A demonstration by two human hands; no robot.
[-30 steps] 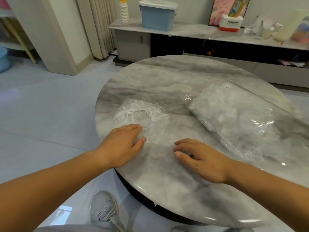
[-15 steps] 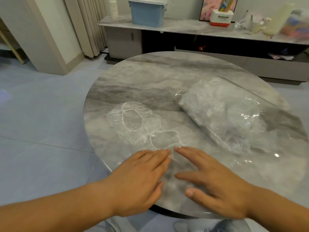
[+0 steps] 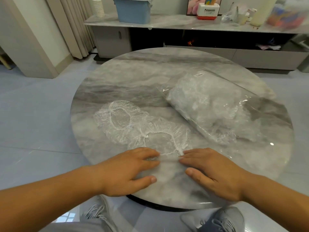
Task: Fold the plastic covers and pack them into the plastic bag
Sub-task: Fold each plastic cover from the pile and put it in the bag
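Two clear elastic-rimmed plastic covers lie flat on the round marble table [image 3: 133, 77], overlapping. The near cover [image 3: 160, 139] sits just beyond my fingertips; the far cover [image 3: 117, 118] lies to its upper left. My left hand [image 3: 132, 169] presses flat on the near cover's front left edge, fingers straight. My right hand [image 3: 212, 171] lies flat on its front right edge, fingers straight too. A clear plastic bag [image 3: 209, 108] stuffed with crumpled covers rests on the table's right half, apart from both hands.
A low marble-topped cabinet [image 3: 184, 25] runs along the back wall with a blue bin [image 3: 132, 10], a stack of cups and bottles on it. Curtains hang at the back left. My shoes show below the table's front edge.
One cover has been drawn off the pile toward me and spread beside the other. Both hands have moved together to its near edge and now lie flat on it.
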